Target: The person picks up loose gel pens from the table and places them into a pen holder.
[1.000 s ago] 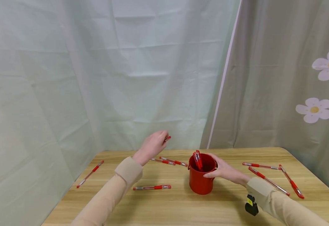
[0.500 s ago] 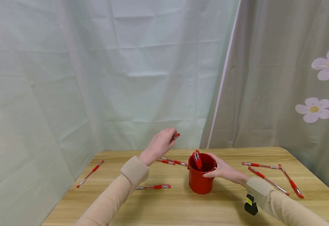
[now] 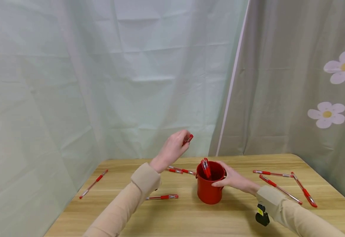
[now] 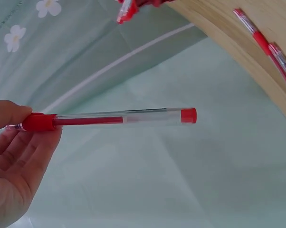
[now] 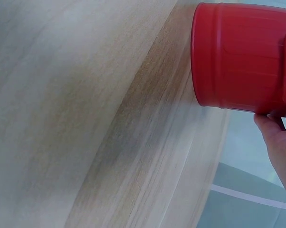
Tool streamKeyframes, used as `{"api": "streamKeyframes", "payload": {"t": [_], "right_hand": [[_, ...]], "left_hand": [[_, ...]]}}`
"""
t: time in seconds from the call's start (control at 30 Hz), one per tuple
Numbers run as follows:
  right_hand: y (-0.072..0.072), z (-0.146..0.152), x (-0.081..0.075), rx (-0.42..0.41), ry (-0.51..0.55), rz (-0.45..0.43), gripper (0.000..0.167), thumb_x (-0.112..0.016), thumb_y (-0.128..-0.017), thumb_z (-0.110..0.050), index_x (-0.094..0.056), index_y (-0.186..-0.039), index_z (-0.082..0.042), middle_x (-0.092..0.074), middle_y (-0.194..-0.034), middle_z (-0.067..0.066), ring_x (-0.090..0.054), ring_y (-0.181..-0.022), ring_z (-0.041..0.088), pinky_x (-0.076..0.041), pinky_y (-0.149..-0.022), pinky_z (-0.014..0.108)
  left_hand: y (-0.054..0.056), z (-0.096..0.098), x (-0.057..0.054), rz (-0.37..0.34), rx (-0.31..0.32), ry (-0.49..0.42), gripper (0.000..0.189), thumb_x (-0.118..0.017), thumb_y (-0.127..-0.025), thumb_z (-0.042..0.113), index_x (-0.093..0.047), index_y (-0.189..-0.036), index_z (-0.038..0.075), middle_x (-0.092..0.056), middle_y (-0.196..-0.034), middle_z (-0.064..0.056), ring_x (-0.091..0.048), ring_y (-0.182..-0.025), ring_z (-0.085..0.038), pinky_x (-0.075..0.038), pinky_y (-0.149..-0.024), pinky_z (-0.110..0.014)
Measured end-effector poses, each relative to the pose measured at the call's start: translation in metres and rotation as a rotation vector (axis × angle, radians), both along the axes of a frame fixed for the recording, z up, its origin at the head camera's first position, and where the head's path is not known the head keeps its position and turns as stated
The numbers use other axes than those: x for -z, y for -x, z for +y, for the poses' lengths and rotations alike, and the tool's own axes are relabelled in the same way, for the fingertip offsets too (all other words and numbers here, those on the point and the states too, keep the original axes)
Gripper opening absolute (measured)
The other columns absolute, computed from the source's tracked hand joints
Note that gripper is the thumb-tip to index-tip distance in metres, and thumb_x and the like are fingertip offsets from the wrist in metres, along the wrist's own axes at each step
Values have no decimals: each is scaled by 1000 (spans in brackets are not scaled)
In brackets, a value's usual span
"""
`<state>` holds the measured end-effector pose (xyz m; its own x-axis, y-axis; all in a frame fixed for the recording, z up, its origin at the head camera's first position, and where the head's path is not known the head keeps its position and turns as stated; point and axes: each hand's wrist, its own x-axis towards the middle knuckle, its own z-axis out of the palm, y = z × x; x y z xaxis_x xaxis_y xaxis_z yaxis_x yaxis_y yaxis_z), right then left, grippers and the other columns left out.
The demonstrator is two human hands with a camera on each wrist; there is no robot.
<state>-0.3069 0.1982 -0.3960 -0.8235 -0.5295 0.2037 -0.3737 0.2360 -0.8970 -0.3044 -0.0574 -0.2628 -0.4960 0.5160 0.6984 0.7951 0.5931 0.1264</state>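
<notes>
My left hand (image 3: pixel 172 148) is raised above the back of the table, up and left of a red bucket (image 3: pixel 209 193). It pinches a clear gel pen with a red grip and red end (image 4: pixel 152 117) between thumb and fingers, as the left wrist view shows. The bucket stands upright on the table with a few red pens (image 3: pixel 206 168) leaning inside it. My right hand (image 3: pixel 237 180) grips the bucket's right side near the rim. In the right wrist view the bucket's wall (image 5: pixel 243 57) and part of that hand (image 5: pixel 281 147) show.
On the wooden table (image 3: pixel 184 220), a single pen (image 3: pixel 162 197) lies left of the bucket and another pen (image 3: pixel 93 183) far left. Two more pens (image 3: pixel 187 171) lie behind, partly hidden by my left arm. Three pens (image 3: pixel 280 189) lie at the right. Curtains (image 3: pixel 160 82) hang behind.
My left hand has moved right and slightly up with the pen, closer to the bucket. My right hand and the bucket stay in place.
</notes>
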Motion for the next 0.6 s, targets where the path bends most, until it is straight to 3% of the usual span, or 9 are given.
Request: {"api": "streamKeyframes", "payload": {"t": [0.27,0.6], "right_hand": [[0,0,1,-27,30,-17,72,-74,-75,-13,-34,-134,-11,-47,-125,11,-42,-112,29,-43,-81,40],[-3,0,-2,-49,47,-43,72,-72,-76,-13,-32,-135,-10,-45,-126,12,-41,-112,30,-44,-78,41]], "left_hand": [[-3,8,-6,-11,76,-88,18,-64,-80,-6,-55,-93,1,-56,-81,-3,-53,-70,-13,-44,-61,-19],[-5,16,-14,-44,94,-199,21,-66,-79,-5,-54,-95,-1,-56,-78,-5,-54,-70,-15,-44,-61,-21]]}}
